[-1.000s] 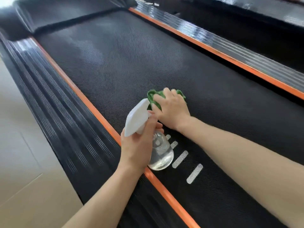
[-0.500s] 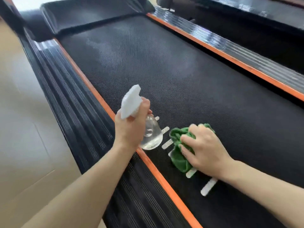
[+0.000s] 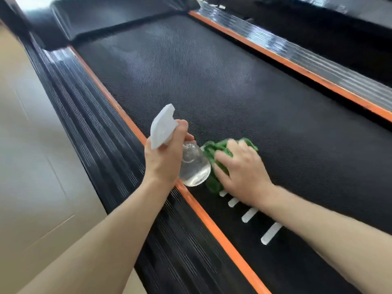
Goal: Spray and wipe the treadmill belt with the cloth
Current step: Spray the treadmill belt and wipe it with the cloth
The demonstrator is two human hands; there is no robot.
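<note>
Left hand [image 3: 164,161]: fingers curled round the neck of a clear, round-bodied plastic spray bottle [image 3: 194,166] with a white trigger head; bottle held tilted, its base over the orange edge strip [image 3: 220,234] of the treadmill, its nozzle pointing away from the wrist.

Right hand [image 3: 241,172]: fingers spread and pressing down on a crumpled green cloth [image 3: 214,151], which bulges out beyond the fingertips and toward the bottle. Cloth just beside the bottle's body; contact between them cannot be told.

Black textured treadmill belt [image 3: 212,81]: lies under the cloth and the pressing hand.

White dash markings [image 3: 270,233]: a row on the belt, running from beneath the right palm back along the wrist.

Black ribbed side rail [image 3: 84,128]: outside the left hand.
</note>
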